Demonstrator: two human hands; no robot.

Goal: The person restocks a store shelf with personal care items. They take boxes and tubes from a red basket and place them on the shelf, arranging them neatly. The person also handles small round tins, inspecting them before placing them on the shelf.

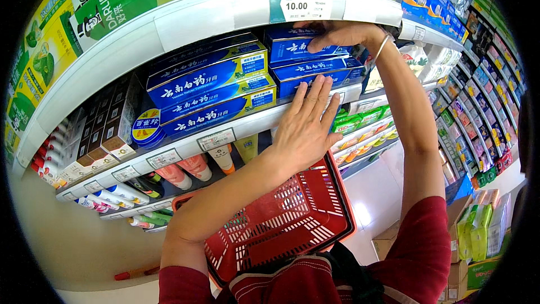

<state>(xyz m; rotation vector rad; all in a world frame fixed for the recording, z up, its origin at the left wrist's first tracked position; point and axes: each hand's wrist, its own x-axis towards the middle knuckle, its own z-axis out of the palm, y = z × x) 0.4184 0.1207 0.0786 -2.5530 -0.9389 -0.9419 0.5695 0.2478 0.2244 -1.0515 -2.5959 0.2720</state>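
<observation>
My left hand point(306, 124) is open, its straight fingers lying against the front of a lower blue toothpaste box point(289, 85) on the shelf. Above it, my right hand point(346, 35) reaches in under the upper shelf's edge. Its thumb presses on an upper blue toothpaste box point(287, 49) and the fingers bend over that box's top, partly hidden by the shelf lip. To the left of both hands stands another stack of blue and yellow toothpaste boxes point(205, 87). Below my hands is a red plastic basket point(281, 219) with slotted sides.
The upper shelf edge point(194, 18) hangs close over my right hand. A round blue and yellow tin point(146, 129) and dark brown boxes point(115, 124) sit to the left. Tubes point(194, 166) fill the shelf below. At the right are stacked packages point(478, 231) and another product rack point(478, 107).
</observation>
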